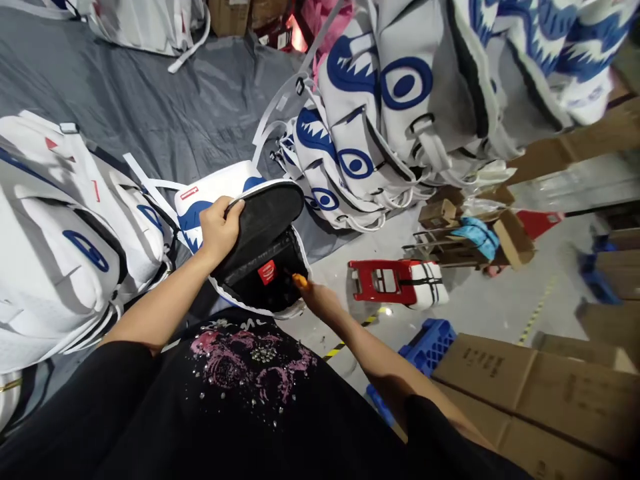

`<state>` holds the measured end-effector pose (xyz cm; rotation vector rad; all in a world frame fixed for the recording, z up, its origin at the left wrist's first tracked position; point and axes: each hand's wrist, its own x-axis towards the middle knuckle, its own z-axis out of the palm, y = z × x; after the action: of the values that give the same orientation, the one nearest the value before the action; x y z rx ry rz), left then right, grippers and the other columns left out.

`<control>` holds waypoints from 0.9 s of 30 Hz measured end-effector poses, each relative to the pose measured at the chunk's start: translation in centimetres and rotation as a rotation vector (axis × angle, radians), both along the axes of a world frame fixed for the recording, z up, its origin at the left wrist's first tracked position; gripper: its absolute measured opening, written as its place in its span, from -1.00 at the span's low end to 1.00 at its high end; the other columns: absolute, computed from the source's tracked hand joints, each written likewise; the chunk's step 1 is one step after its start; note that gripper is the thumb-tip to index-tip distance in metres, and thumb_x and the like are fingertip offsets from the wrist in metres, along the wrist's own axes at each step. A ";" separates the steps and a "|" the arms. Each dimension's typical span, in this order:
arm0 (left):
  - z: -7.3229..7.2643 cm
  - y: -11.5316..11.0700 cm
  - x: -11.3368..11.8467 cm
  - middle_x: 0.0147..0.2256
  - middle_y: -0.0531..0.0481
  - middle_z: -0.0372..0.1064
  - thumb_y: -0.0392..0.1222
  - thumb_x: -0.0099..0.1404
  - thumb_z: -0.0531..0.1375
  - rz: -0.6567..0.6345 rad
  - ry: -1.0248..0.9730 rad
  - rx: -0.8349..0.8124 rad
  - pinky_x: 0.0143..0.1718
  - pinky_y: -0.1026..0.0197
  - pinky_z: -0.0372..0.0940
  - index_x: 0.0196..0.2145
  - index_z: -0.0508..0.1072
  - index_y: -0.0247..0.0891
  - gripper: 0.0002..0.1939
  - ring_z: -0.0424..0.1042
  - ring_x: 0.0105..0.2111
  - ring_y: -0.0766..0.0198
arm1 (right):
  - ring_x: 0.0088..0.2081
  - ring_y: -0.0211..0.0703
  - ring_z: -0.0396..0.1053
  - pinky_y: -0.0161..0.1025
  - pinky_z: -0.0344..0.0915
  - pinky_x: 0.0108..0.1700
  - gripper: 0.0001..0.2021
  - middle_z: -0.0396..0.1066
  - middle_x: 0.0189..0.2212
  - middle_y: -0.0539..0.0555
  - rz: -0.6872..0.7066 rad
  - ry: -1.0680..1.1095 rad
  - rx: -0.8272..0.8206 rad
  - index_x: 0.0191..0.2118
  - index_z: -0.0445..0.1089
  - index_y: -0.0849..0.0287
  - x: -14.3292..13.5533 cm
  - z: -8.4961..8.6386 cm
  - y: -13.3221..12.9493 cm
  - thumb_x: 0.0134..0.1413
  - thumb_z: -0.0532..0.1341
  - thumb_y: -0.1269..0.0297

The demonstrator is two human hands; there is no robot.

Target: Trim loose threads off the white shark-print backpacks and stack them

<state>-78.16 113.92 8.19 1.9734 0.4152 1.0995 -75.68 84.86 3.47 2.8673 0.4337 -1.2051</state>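
Note:
A white backpack (220,179) with blue shark-style print stands unzipped before me, its black inside showing. My left hand (220,227) is closed on the edge of its raised top flap (270,213), thumb on the black lining. A red label (267,272) is visible inside the bag. At the right rim of the opening, my right hand (317,300) is closed around a small orange-handled tool (300,281). The tool's dark tip merges with the black lining, so its exact kind is unclear.
White backpacks (90,220) stand on the left, and grey-white ones (370,127) are stacked on the right of the grey-covered table (190,100). Lower right are cardboard boxes (500,373) and a blue pallet (430,343). A red cart (385,280) sits on the floor.

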 end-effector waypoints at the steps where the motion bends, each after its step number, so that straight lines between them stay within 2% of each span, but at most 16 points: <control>1: 0.2 -0.2 0.0 -0.60 0.15 0.21 -0.10 0.31 0.20 -0.003 0.003 0.017 -0.46 0.27 0.06 -0.49 0.41 -0.24 -0.75 0.16 -0.56 0.38 | -0.08 0.07 0.54 -0.18 0.35 -0.14 -0.49 0.56 -0.13 0.29 0.054 0.006 0.016 -0.02 0.47 0.19 -0.2 -0.3 0.3 0.41 -0.04 -0.09; 4: 1.0 -0.9 0.0 -0.60 0.14 0.22 -0.06 0.31 0.19 -0.016 0.016 0.071 -0.47 0.28 0.08 -0.49 0.41 -0.24 -0.73 0.18 -0.56 0.38 | -0.06 0.09 0.53 -0.21 0.33 -0.15 -0.53 0.57 -0.10 0.23 0.159 -0.035 0.113 0.09 0.41 0.14 -1.3 -1.9 1.7 0.37 0.02 -0.09; 9: 2.3 -2.8 -0.5 -0.58 0.12 0.30 -0.01 0.33 0.19 -0.111 0.030 0.199 -0.47 0.29 0.11 -0.47 0.46 -0.24 -0.70 0.23 -0.55 0.38 | -0.07 0.05 0.54 -0.25 0.30 -0.09 -0.57 0.58 -0.10 0.19 0.261 -0.198 0.371 0.21 0.33 0.11 -1.1 -6.7 5.6 0.34 0.15 0.06; 11: 2.6 -2.9 -0.7 -0.57 0.12 0.29 -0.01 0.33 0.19 -0.090 0.018 0.232 -0.47 0.29 0.11 -0.46 0.46 -0.24 -0.71 0.23 -0.55 0.38 | -0.07 0.04 0.54 -0.25 0.31 -0.09 -0.58 0.57 -0.09 0.20 0.154 -0.238 0.449 0.22 0.32 0.14 -0.4 -8.6 6.4 0.37 0.10 0.09; 14: 2.6 -2.4 -0.8 -0.58 0.12 0.24 0.01 0.34 0.18 -0.004 0.004 0.254 -0.45 0.28 0.12 -0.47 0.42 -0.24 -0.69 0.22 -0.54 0.37 | -0.07 0.06 0.53 -0.21 0.33 -0.12 -0.52 0.55 -0.07 0.32 -0.110 -0.327 0.466 0.23 0.27 0.33 0.1 -11.0 6.4 0.47 -0.13 0.11; 15: 2.6 -2.2 -0.7 -0.57 0.12 0.24 0.01 0.34 0.17 0.009 0.005 0.263 -0.44 0.28 0.12 -0.47 0.42 -0.23 -0.68 0.21 -0.54 0.37 | -0.08 0.06 0.53 -0.21 0.33 -0.12 -0.50 0.55 -0.08 0.34 -0.150 -0.348 0.502 0.23 0.26 0.36 0.0 -11.7 6.2 0.48 -0.15 0.12; 18: 2.4 -2.2 -0.3 -0.57 0.11 0.24 0.02 0.34 0.16 0.012 0.010 0.296 -0.44 0.27 0.12 -0.46 0.42 -0.23 -0.68 0.21 -0.53 0.36 | -0.13 0.02 0.54 -0.24 0.32 -0.12 -0.55 0.57 -0.11 0.27 -0.145 -0.381 0.669 0.23 0.28 0.30 -0.7 -13.2 6.0 0.42 0.01 0.11; 22: 2.5 -2.5 0.5 -0.58 0.12 0.22 0.02 0.34 0.16 0.019 0.007 0.330 -0.44 0.27 0.11 -0.46 0.42 -0.23 -0.69 0.21 -0.54 0.36 | -0.19 0.03 0.55 -0.24 0.30 -0.17 -0.57 0.58 -0.17 0.25 -0.159 -0.401 0.685 0.19 0.30 0.30 -0.8 -13.4 6.7 0.40 0.02 0.12; 24: 2.5 -2.5 0.9 -0.58 0.12 0.23 0.00 0.34 0.16 0.016 -0.003 0.334 -0.43 0.27 0.11 -0.46 0.42 -0.23 -0.70 0.22 -0.54 0.36 | -0.20 0.03 0.54 -0.24 0.28 -0.19 -0.57 0.58 -0.19 0.25 -0.163 -0.390 0.653 0.18 0.31 0.30 -0.3 -12.4 6.8 0.41 0.02 0.11; 27: 2.5 -2.2 1.4 -0.57 0.11 0.24 -0.03 0.34 0.17 -0.005 -0.003 0.329 -0.44 0.27 0.11 -0.46 0.41 -0.23 -0.72 0.22 -0.54 0.36 | -0.22 0.02 0.54 -0.27 0.22 -0.27 -0.62 0.59 -0.21 0.23 -0.135 -0.342 0.562 0.11 0.34 0.26 0.2 -9.7 5.3 0.39 0.06 0.10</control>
<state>-76.81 111.68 10.73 2.2556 0.2383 1.2291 -75.53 90.12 -6.20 3.5347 0.6628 -0.6454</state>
